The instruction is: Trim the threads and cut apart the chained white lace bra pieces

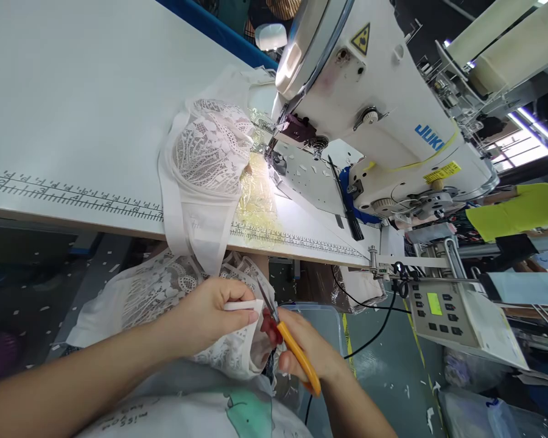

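Near the white surface's (73, 109) front edge, our left hand (207, 316) pinched a seemingly unfinished white lace garment (237, 348), our right hand (317, 347) orange-handled scissors (296, 353).

The white shirt (192, 420) has a green cartoon figure (251, 415) and small dark lettering (125, 420) printed on it.

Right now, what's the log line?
left hand: pinching white lace garment | right hand: holding orange-handled scissors | ahead: sewing machine, white worktop

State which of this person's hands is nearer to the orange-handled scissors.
Right. The right hand holds the orange-handled scissors; the left hand is to their left, pinching white fabric.
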`<state>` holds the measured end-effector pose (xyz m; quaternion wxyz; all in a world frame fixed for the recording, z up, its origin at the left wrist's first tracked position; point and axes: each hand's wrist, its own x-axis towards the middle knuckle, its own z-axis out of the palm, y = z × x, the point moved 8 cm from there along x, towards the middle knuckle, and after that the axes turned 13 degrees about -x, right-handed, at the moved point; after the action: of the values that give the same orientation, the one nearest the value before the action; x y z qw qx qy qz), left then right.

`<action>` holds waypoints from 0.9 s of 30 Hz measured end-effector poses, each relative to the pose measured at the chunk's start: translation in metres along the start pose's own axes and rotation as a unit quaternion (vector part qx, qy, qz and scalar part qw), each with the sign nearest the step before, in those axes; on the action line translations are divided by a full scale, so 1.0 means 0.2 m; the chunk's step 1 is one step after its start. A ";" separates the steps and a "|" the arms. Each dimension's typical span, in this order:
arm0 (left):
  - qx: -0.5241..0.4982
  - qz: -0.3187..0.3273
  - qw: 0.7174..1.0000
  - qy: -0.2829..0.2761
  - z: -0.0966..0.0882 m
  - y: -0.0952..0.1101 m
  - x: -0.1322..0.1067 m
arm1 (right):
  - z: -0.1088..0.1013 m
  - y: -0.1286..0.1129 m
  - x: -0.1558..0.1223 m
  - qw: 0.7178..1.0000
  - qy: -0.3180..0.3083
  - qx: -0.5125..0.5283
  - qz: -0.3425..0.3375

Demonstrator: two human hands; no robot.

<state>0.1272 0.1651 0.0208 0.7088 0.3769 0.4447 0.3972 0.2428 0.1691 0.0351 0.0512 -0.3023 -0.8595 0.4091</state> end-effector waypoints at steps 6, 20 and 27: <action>-0.003 -0.041 0.999 0.002 -0.02 -0.02 0.01 | 0.06 0.05 -0.03 0.994 -0.028 -0.107 0.024; -0.060 -0.111 0.992 -0.013 -0.03 -0.07 0.02 | 0.09 0.13 -0.06 0.993 -0.032 -0.053 0.100; -0.034 -0.104 0.994 -0.017 -0.04 -0.07 0.01 | 0.10 0.15 -0.06 0.994 0.024 -0.020 0.108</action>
<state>0.1233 0.1627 0.0043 0.7661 0.3113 0.4553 0.3300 0.2591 0.1635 0.0016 0.0208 -0.4041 -0.8284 0.3872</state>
